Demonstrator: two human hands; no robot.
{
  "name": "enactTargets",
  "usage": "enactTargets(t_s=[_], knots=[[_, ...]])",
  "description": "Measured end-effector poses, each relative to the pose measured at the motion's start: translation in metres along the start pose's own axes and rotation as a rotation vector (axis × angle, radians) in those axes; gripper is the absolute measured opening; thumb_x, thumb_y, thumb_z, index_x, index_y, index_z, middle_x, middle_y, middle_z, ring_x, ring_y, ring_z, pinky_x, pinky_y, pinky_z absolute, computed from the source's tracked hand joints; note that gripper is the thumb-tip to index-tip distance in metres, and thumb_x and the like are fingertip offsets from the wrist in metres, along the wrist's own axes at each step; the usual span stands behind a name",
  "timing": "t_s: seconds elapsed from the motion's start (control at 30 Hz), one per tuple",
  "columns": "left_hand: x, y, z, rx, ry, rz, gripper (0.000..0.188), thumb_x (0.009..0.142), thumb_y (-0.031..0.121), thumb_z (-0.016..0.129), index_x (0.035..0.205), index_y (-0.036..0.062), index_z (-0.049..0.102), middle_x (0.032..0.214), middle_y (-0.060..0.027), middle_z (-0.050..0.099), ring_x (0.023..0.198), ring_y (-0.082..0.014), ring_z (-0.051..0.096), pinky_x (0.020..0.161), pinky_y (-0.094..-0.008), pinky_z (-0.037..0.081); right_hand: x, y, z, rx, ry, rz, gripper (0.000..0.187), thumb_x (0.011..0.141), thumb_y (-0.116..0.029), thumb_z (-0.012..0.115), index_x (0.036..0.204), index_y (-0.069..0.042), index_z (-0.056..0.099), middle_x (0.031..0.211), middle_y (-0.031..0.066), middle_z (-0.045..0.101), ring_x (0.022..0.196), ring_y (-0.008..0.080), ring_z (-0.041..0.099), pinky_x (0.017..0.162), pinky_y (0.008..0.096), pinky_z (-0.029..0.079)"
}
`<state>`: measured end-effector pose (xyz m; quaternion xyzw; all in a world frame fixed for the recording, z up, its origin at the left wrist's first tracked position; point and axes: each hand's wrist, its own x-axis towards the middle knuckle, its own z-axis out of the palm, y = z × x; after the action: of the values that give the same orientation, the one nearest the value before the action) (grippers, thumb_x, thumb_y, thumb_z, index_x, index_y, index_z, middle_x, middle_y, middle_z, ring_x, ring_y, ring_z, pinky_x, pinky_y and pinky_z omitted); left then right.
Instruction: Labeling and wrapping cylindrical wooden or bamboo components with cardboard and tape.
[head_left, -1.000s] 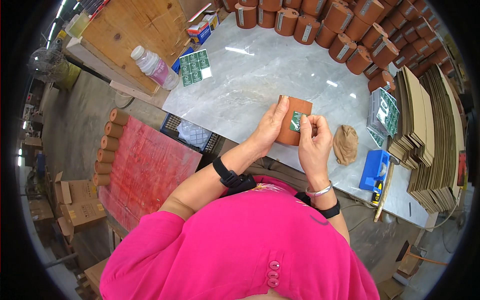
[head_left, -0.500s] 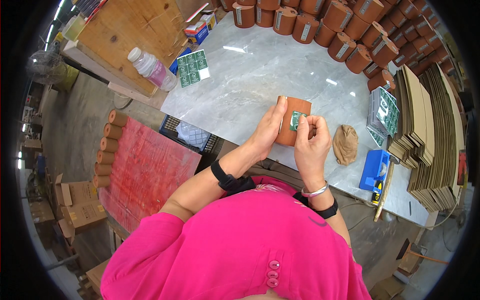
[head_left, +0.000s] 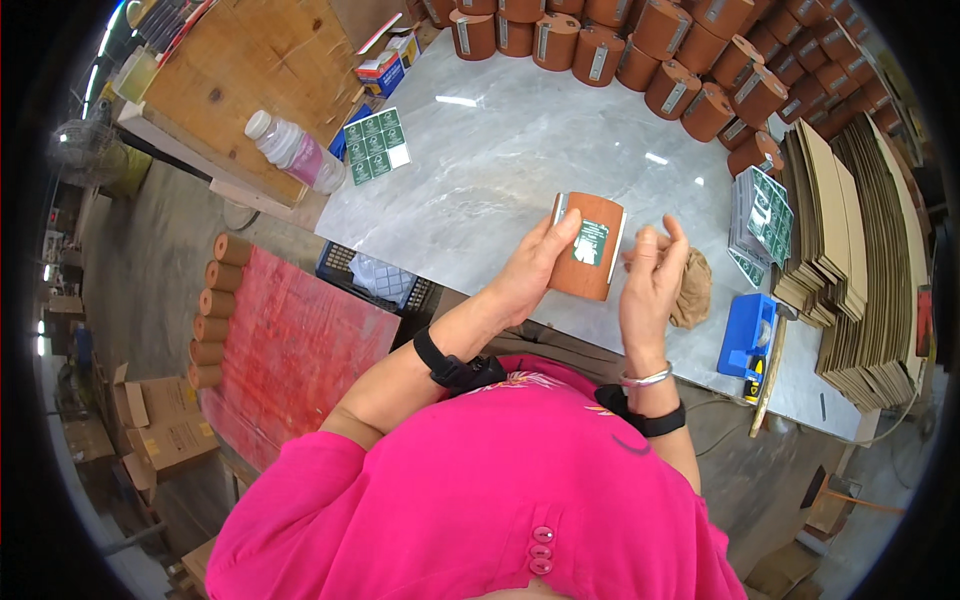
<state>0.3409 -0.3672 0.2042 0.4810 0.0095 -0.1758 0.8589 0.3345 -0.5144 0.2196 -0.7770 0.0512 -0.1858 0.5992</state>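
My left hand (head_left: 532, 270) grips a brown cylindrical roll (head_left: 585, 268) from its left side, holding it above the near edge of the grey marble table (head_left: 480, 170). A small green label (head_left: 591, 243) is stuck on the roll's face. Just right of the roll, my right hand (head_left: 652, 280) is lifted with its fingers slightly apart, the fingertips close to the label and holding nothing that I can see.
Many labelled brown rolls (head_left: 640, 40) line the far edge. Stacks of green labels (head_left: 758, 222), flat cardboard sheets (head_left: 850, 230), a blue tool (head_left: 745, 333) and a brown rag (head_left: 692, 288) lie at the right. A label sheet (head_left: 376, 145), bottle (head_left: 296, 152) and red board (head_left: 290, 350) are left.
My right hand has come off the label and drawn slightly to the right. The green label now sits flat on the roll, which my left hand still holds.
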Motion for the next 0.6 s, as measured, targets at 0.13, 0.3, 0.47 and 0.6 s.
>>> enactTargets(t_s=[0.13, 0.3, 0.47, 0.6], knots=[[-0.006, 0.011, 0.021, -0.099, -0.106, -0.163, 0.06, 0.105, 0.051, 0.041, 0.144, 0.0057, 0.04, 0.135, -0.0087, 0.053, 0.122, -0.0183, 0.055, 0.101, -0.0384, 0.05, -0.001, -0.016, -0.014, 0.041, -0.104, -0.004, 0.049, 0.096, -0.034, 0.066, 0.123, 0.004, 0.049, 0.104, 0.0154, 0.065, 0.085, 0.0182, 0.062, 0.076, 0.0333, 0.051], [-0.001, 0.005, 0.011, -0.068, -0.287, -0.369, 0.064, 0.096, 0.025, 0.064, 0.148, 0.0069, 0.033, 0.139, -0.0126, 0.049, 0.126, -0.0248, 0.055, 0.098, -0.0453, 0.053, 0.003, -0.001, -0.028, -0.15, -0.211, -0.016, 0.036, 0.095, -0.036, 0.067, 0.1, 0.0, 0.06, 0.082, 0.0207, 0.066, 0.074, 0.0322, 0.066, 0.066, 0.038, 0.05], [-0.012, -0.001, -0.008, -0.197, -0.434, -0.504, 0.062, 0.093, 0.018, 0.063, 0.145, 0.0004, 0.036, 0.133, -0.0182, 0.054, 0.119, -0.0309, 0.06, 0.101, -0.0515, 0.052, 0.029, -0.014, -0.094, -0.452, -0.213, -0.1, 0.035, 0.094, -0.031, 0.067, 0.095, 0.004, 0.065, 0.08, 0.02, 0.066, 0.07, 0.0326, 0.064, 0.067, 0.0373, 0.051], [-0.021, 0.011, -0.027, -0.205, -0.286, -0.388, 0.069, 0.088, 0.026, 0.064, 0.144, -0.0048, 0.037, 0.133, -0.0264, 0.054, 0.121, -0.0427, 0.057, 0.104, -0.0554, 0.048, 0.115, -0.018, -0.191, -0.933, 0.142, -0.281, 0.053, 0.088, -0.043, 0.07, 0.111, 0.004, 0.063, 0.101, 0.0258, 0.068, 0.093, 0.0405, 0.067, 0.08, 0.0449, 0.053]])
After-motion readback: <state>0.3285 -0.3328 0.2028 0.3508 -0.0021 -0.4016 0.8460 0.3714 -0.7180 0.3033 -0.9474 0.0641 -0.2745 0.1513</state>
